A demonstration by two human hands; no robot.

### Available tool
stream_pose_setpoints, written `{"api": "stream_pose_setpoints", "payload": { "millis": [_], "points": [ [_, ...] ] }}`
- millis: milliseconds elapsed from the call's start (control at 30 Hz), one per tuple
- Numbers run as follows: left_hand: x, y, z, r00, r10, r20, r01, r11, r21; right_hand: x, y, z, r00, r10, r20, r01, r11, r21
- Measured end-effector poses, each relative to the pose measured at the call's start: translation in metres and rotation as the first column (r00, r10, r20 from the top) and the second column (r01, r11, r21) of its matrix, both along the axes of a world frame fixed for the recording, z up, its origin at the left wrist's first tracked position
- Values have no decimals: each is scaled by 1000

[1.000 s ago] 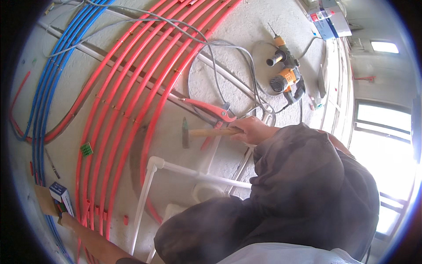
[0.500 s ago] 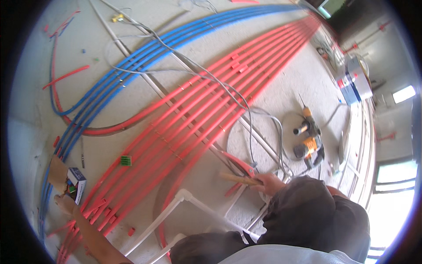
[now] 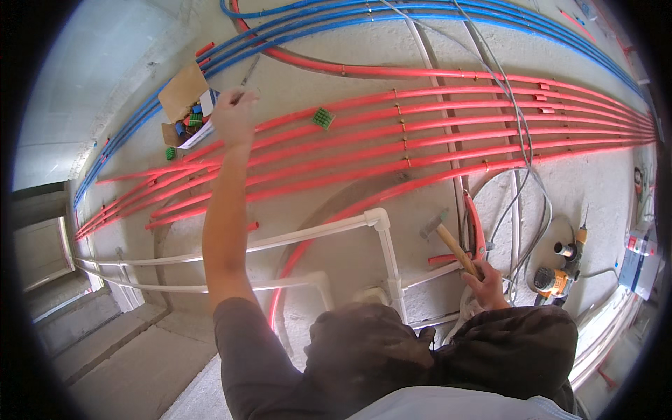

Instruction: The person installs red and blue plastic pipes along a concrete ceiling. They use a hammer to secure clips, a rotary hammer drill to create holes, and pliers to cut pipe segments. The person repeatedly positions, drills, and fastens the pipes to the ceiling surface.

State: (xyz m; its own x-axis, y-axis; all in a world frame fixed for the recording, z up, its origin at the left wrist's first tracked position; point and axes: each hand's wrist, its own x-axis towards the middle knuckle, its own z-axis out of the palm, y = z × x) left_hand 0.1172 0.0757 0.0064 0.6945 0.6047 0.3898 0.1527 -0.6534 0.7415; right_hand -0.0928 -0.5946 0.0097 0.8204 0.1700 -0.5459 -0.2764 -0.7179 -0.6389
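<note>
My left hand (image 3: pixel 234 120) is stretched out beside an open cardboard box (image 3: pixel 178 91). Its fingers are curled together, and whatever they may pinch is too small to make out. Blue, green and red pieces (image 3: pixel 190 120) lie in the box. My right hand (image 3: pixel 484 285) grips a hammer (image 3: pixel 456 246) by its wooden handle, the metal head pointing up and left above the floor. A green block of small parts (image 3: pixel 323 119) rests on the parallel red pipes (image 3: pixel 364 150). Close to the hammer lies a red-handled tool (image 3: pixel 474 222), probably a pipe cutter.
Blue pipes (image 3: pixel 308 28) run along the far side. White pipes with an elbow (image 3: pixel 378 218) cross in front of me. Grey cables (image 3: pixel 521 126) trail over the red pipes. An orange and black power drill (image 3: pixel 556 274) and a blue-white box (image 3: pixel 635 264) stand at right.
The view has swung left. My left hand has come away from the box's near side and is now at its right. My right hand keeps its grip on the hammer, whose head now shows.
</note>
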Motion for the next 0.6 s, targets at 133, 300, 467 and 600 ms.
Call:
{"api": "stream_pose_setpoints", "payload": {
  "millis": [133, 300, 467, 600],
  "points": [
    [35, -29, -20, 954, 85, -287, -61, 994, 89, 3, 3, 11, 1000, 7, 7, -7, 1000, 17],
    [60, 8, -65, 901, 280, -332, -179, 936, 303, 9, -5, 21, 998, 61, 14, -62, 997, 35],
    [56, 36, -88, 917, 210, -339, -257, 961, -100, 12, -8, 18, 999, 41, -30, -39, 998, 44],
    [38, 21, -84, 972, 92, -218, -167, 918, -359, 20, -6, 12, 994, 78, -76, -78, 997, 2]
  ]
}}
